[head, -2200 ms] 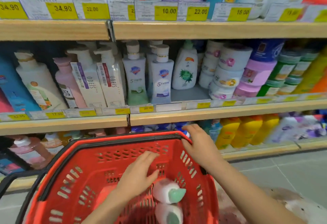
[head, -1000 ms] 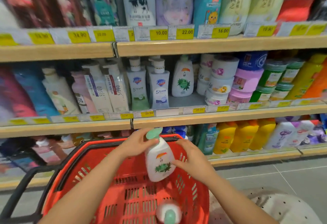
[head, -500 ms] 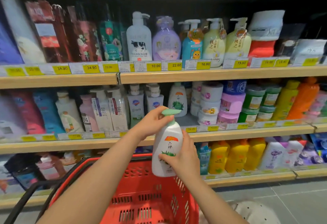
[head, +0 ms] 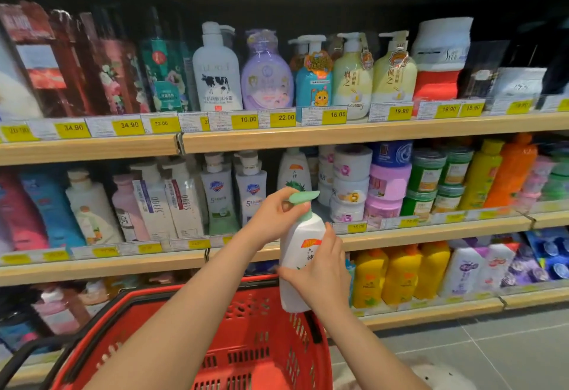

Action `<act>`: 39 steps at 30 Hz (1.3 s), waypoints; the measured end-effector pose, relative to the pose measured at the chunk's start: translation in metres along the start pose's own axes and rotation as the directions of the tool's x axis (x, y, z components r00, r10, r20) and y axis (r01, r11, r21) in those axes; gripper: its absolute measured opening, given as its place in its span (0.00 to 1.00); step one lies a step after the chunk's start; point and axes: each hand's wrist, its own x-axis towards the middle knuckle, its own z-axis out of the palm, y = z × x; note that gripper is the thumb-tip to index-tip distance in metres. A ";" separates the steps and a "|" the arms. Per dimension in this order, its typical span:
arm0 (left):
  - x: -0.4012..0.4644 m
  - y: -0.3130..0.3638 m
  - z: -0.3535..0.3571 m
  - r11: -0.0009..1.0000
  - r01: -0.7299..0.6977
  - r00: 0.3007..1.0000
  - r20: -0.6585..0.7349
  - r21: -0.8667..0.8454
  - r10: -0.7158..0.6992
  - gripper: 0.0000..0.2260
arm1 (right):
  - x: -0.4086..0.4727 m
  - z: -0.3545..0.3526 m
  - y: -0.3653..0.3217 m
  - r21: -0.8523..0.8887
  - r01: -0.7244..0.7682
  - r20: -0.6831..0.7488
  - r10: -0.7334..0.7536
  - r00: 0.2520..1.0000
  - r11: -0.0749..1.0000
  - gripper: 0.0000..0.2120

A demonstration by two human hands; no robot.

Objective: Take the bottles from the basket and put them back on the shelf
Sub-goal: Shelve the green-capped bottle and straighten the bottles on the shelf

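I hold a white pump bottle (head: pixel 303 235) with a green cap upright above the red basket (head: pixel 172 325), in front of the middle shelf (head: pixel 431 232). My left hand (head: pixel 271 217) grips its green pump head. My right hand (head: pixel 320 275) wraps the lower body from the right. A matching white bottle (head: pixel 294 171) stands on the middle shelf just behind, with a gap in front of it. The basket's inside is mostly hidden by my arms.
Shampoo and soap bottles (head: pixel 215 192) fill the middle shelf to the left of the gap, stacked jars (head: pixel 351 180) to its right. The upper shelf (head: pixel 308 134) carries more pump bottles. Yellow bottles (head: pixel 400 272) line the bottom shelf. Grey tiled floor (head: pixel 492 346) lies at right.
I lifted the white bottle out of the basket with my left hand, my right hand joined on its body, and it rose to the level of the middle shelf. The view tilted upward.
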 end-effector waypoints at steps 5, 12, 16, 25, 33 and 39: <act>-0.013 -0.029 -0.001 0.994 0.074 0.994 0.083 -0.086 -0.067 0.17 | 0.019 -0.011 0.014 0.125 -0.022 -0.017 0.024 1.000 0.992 0.53; -0.044 -0.090 0.033 0.951 0.219 0.948 0.276 -0.218 -0.155 0.38 | 0.049 -0.030 0.014 0.156 -0.026 -0.013 0.028 1.000 0.987 0.52; -0.039 -0.099 0.057 0.987 0.159 0.987 0.030 -0.036 -0.158 0.32 | 0.061 -0.032 0.010 0.203 -0.065 -0.023 0.071 0.997 0.977 0.53; -0.015 -0.118 0.065 0.996 0.054 0.999 0.010 -0.077 -0.053 0.27 | 0.045 -0.009 0.017 0.247 -0.057 -0.124 0.090 0.988 0.967 0.59; 0.000 -0.144 0.015 0.825 -0.065 0.971 -0.154 0.562 0.181 0.31 | 0.090 0.001 0.012 0.284 0.084 -0.213 -0.022 0.977 0.955 0.56; 0.008 -0.189 -0.023 0.572 0.138 0.936 -0.295 0.809 0.191 0.26 | 0.129 0.027 -0.004 0.266 0.228 -0.223 -0.171 0.960 0.937 0.55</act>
